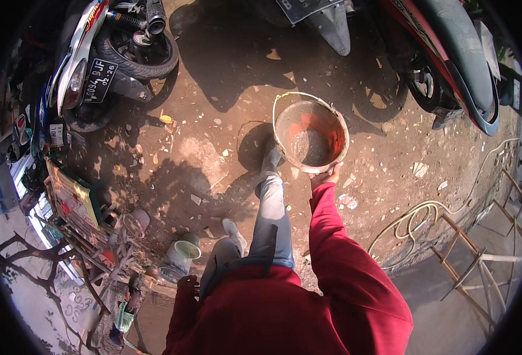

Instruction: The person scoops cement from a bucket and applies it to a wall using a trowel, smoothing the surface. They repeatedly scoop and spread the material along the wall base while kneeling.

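Note:
My right hand (327,176), at the end of a stretched-out arm in a red sleeve, is closed on the near rim of a bucket (335,135). The bucket's mouth faces up toward me. Grey, cement-like crust coats its rim and bottom, and orange-red shows on the inner wall. Its thin pale handle stands up over the far side of the mouth. Low beside my left hip hangs my left hand (195,286), small and in shadow. Its partly visible fingers look loosely apart, with nothing seen in them.
Parked motorbikes stand on the dirt ground: one at far left (137,56), one at far right (459,59). Small buckets (188,248) sit left of my feet near a pile of wood and branches (83,266). A coiled hose (412,222) and a metal frame (480,260) lie right.

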Available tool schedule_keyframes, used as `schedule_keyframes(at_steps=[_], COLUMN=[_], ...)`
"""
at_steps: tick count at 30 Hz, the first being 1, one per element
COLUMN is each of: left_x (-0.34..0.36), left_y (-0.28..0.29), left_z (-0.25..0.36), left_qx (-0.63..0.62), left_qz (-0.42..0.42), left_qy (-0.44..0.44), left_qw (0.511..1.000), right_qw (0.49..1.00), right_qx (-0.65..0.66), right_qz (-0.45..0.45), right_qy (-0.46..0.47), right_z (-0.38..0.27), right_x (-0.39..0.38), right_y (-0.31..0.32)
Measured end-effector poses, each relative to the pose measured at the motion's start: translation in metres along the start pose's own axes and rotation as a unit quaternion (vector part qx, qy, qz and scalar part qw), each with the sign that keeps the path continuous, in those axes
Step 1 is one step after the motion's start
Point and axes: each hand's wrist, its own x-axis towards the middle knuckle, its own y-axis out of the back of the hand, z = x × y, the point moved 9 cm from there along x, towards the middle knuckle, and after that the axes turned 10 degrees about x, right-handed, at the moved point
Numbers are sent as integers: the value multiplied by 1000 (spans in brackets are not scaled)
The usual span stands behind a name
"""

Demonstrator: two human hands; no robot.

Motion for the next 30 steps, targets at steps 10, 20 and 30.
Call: schedule_keyframes(at_steps=[10, 20, 30], left_x=[-109, 61, 8], left_y=[-36, -127, -285], left_z=[197, -104, -435], left_qx=[-339, -725, -856], left_qz=[-64, -148, 19], left_qy=[-305, -292, -29], left_qw=[888, 606, 515], right_qw=[880, 596, 50], right_qx=[-311, -624, -857], right_qz=[-304, -360, -500], right_qy=[-190, -356, -116], right_z=[61, 272, 444], right_x=[-223, -434, -552], right_y=[-129, 22, 262])
